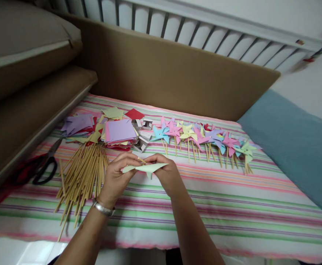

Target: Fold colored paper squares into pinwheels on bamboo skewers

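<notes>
The left hand [116, 176] and right hand [167, 173] pinch opposite ends of a pale green folded paper piece [146, 168], its long axis lying left-right between them, equally near.

Pale green paper piece [146, 168], folded flat with pointed tips, held level above the striped cloth, thin wooden stick [142, 160] poking from its top.

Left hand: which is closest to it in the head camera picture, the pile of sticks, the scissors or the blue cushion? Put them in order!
From the left hand:
1. Pile of sticks, right beside it on its left.
2. Scissors, farther left, by the striped cloth's edge.
3. Blue cushion, far off on the right.
</notes>
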`<action>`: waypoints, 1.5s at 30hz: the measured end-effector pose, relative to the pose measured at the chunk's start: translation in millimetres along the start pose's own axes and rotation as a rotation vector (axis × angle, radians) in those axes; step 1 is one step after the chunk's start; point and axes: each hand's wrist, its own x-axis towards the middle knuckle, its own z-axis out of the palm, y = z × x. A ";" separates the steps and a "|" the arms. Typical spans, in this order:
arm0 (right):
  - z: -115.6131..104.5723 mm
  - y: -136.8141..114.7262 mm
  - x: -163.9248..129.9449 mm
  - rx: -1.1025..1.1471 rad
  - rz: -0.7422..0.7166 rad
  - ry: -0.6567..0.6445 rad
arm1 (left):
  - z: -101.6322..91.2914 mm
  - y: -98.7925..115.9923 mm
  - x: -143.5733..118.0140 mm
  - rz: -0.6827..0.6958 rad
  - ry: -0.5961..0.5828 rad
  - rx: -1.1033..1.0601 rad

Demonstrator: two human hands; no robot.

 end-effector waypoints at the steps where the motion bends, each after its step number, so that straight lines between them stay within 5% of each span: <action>1: 0.1 0.4 0.2 -0.014 -0.003 0.004 | 0.0 -0.2 0.1 0.005 0.003 0.003; 45: 2.8 3.4 -0.5 -0.042 0.005 0.059 | -0.1 2.5 0.0 -0.085 -0.007 -0.028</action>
